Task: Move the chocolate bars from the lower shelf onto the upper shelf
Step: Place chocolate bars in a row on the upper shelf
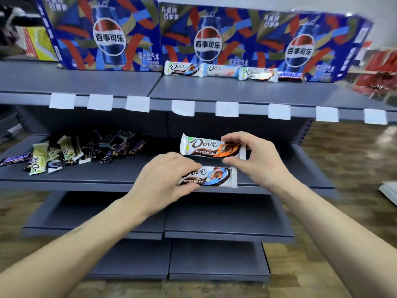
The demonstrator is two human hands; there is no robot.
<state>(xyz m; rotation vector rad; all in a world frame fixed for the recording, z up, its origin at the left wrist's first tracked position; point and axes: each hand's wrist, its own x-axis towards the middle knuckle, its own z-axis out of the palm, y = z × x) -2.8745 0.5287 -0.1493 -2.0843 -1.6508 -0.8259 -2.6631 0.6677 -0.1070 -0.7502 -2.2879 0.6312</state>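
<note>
Shelves fill the view, grey steel, two of them in play. Far left on the lower shelf [90, 175] sits the pile [71, 152] of bars, a loose heap of dark Snickers wrappers and pale green and white Dove ones, spread from the left edge toward the middle, some lying across each other. Above it, the upper shelf [90, 82] carries a Pepsi case [103, 33] at its left end, with blank white tags [100, 102] clipped along the front lip. Now to the middle: the left hand [165, 181] is over the front edge of the lower shelf, thumb and fingers curled round the left end of a Dove bar with a blue patch [212, 176], the bar lying level and lengthwise. Just above and behind it, apart from it by a narrow gap, the right hand [251, 154] pinches the right end of a second Dove bar, the orange one [206, 147], fingers on top, thumb beneath, the bar level in front of the lower shelf's back panel; I cannot tell whether either bar touches the shelf. Up on the right half of the upper shelf, a row of four bars [234, 72] lies end to end against two more Pepsi cases [257, 39], three white Dove and a dark Snickers at the right end.
</note>
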